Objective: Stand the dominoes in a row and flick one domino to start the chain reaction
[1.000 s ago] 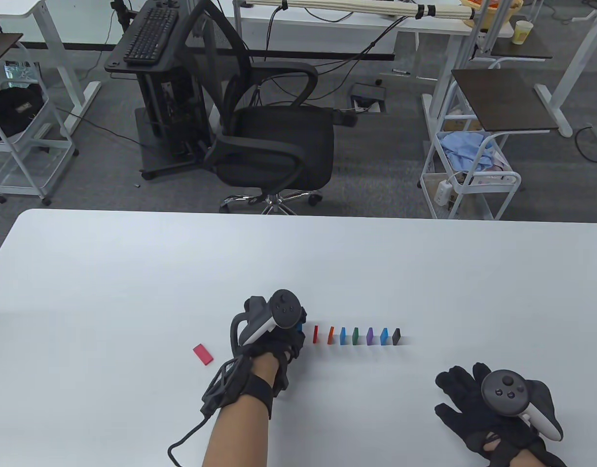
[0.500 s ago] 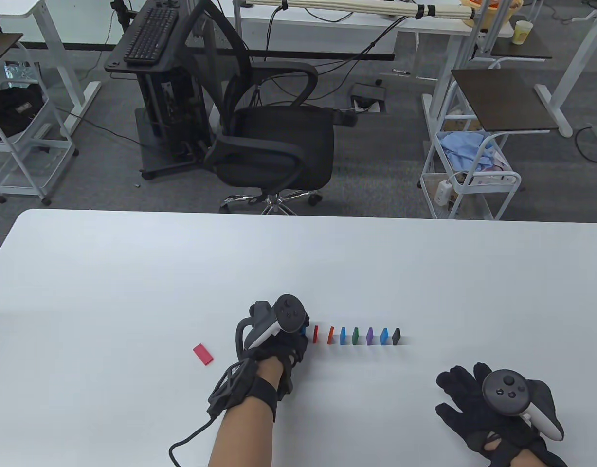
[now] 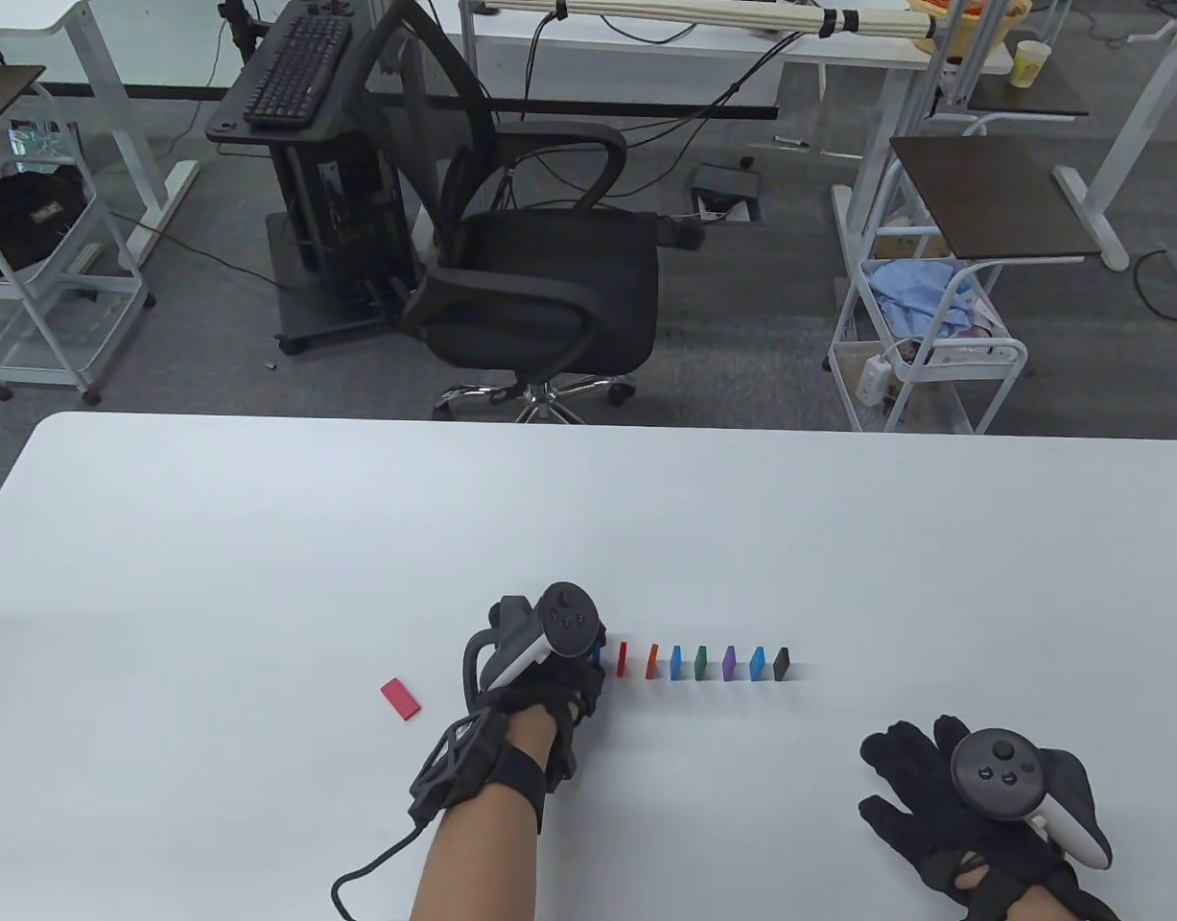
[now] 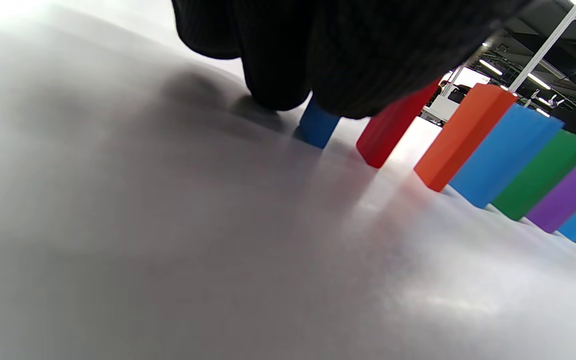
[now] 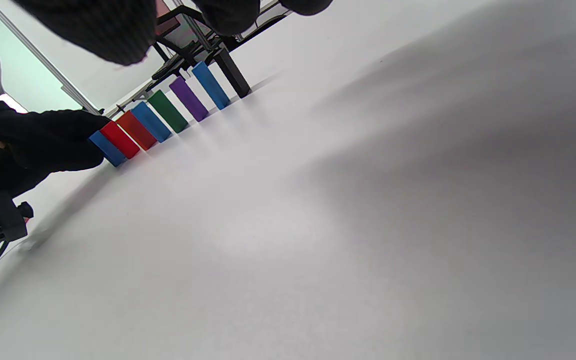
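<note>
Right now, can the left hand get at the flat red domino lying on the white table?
Probably yes: the flat red domino lies apart beside the left hand, nothing between, though that hand now holds a blue domino.

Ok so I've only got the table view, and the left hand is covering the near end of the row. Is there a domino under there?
Observer: Yes. The left wrist view shows a blue domino under the left hand, its base on the table just before the red domino.
Operator: Is the hand holding it?
Observer: The gloved fingers cover its top and appear to hold it; only its lower part shows.
Operator: Is it leaning?
Observer: In the right wrist view it stands parallel to the red one, with a small gap between them.
Operator: Anything under the right hand?
Observer: No. The right hand has only bare table below its fingertips.
</note>
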A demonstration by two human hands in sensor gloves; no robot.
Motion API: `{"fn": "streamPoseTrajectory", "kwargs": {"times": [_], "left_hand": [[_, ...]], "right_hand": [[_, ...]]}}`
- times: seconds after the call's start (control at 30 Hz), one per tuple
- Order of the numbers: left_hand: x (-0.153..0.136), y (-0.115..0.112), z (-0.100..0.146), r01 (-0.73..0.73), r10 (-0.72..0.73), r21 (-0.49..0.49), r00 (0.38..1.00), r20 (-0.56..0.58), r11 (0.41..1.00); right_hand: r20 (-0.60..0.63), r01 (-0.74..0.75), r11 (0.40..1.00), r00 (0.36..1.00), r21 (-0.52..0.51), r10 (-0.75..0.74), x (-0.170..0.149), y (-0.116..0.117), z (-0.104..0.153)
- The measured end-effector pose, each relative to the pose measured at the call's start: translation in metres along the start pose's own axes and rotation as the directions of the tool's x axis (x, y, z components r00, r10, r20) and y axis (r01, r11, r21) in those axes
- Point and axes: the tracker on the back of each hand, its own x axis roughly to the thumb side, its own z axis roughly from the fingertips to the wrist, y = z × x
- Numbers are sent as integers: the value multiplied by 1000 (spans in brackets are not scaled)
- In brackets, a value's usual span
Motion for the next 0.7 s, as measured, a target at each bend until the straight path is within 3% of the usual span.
{"fn": "streamPoseTrajectory", "kwargs": {"times": [0.4, 0.7], "left_hand": [[-1, -2, 2, 8, -8, -35, 1000, -7, 999], [-10, 13, 18, 35, -36, -33, 999, -14, 999]], "right_hand": [[3, -1, 1000, 1000, 0, 1, 0, 0, 0], [9, -4, 1000, 1000, -4, 4, 0, 1, 0]]}}
